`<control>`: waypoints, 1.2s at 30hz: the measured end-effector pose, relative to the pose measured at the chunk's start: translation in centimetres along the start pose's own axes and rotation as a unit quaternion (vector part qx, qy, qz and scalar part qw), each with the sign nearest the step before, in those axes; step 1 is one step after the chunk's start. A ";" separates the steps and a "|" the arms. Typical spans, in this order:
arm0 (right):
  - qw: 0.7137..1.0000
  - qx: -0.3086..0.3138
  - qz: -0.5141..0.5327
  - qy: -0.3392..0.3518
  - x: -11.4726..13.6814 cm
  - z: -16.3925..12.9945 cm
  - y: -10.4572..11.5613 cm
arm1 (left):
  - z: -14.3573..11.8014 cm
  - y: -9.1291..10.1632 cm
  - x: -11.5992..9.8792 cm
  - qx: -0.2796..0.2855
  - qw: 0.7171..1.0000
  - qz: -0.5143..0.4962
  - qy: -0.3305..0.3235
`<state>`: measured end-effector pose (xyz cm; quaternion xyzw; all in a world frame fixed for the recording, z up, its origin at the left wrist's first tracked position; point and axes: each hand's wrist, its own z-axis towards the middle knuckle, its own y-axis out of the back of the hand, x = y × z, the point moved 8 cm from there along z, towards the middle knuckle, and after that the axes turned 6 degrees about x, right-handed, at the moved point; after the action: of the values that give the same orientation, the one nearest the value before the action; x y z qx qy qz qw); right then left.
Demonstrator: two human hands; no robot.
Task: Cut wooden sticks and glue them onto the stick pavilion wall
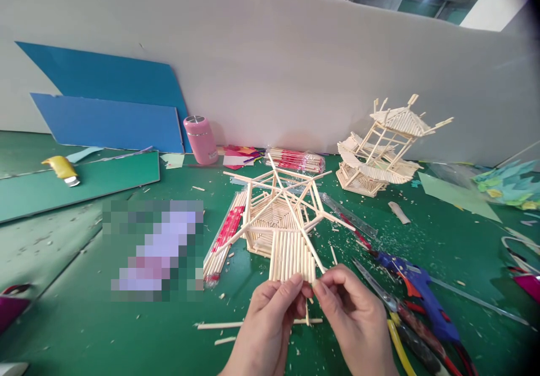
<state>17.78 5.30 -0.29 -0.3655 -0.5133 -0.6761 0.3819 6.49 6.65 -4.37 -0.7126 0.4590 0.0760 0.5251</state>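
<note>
A small pavilion model (276,213) built of pale wooden sticks stands in front of me, with long sticks jutting from its top. A slanted panel of sticks (291,255) laid side by side slopes toward me from it. My left hand (272,317) is closed on the panel's lower edge, thumb on top. My right hand (356,311) pinches at the panel's right lower corner, by the end of a long slanting stick; its fingertips partly hide what they hold. Below the fingertips a thin stick end (307,313) points down.
A blue glue gun (417,280) and pliers (400,314) lie at right. Bundled sticks (228,235) lie left of the model. Behind stand a pink flask (200,139), blue boards (109,120) and another stick pavilion (382,151). A yellow cutter (62,169) rests on a green board (105,176).
</note>
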 end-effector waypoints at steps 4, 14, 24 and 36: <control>1.000 0.009 0.010 -0.001 -0.1 0.1 -0.2 | 0.1 0.0 0.0 0.001 1.000 0.005 0.000; 1.000 0.009 0.011 -0.011 0.0 0.0 -0.3 | 0.0 0.2 0.2 0.009 1.000 0.010 0.001; 0.999 0.006 0.042 -0.029 0.4 0.1 -0.3 | 0.1 -0.1 -0.2 0.013 0.999 0.038 0.001; 0.983 -0.092 -0.101 -0.120 -6.9 -3.2 5.8 | -1.3 4.0 -1.0 0.000 0.947 0.321 -0.011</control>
<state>25.71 2.11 -4.69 -0.4240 -0.5253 -0.7066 0.2123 2.51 6.05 -5.99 -0.5262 0.6578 0.2485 0.4782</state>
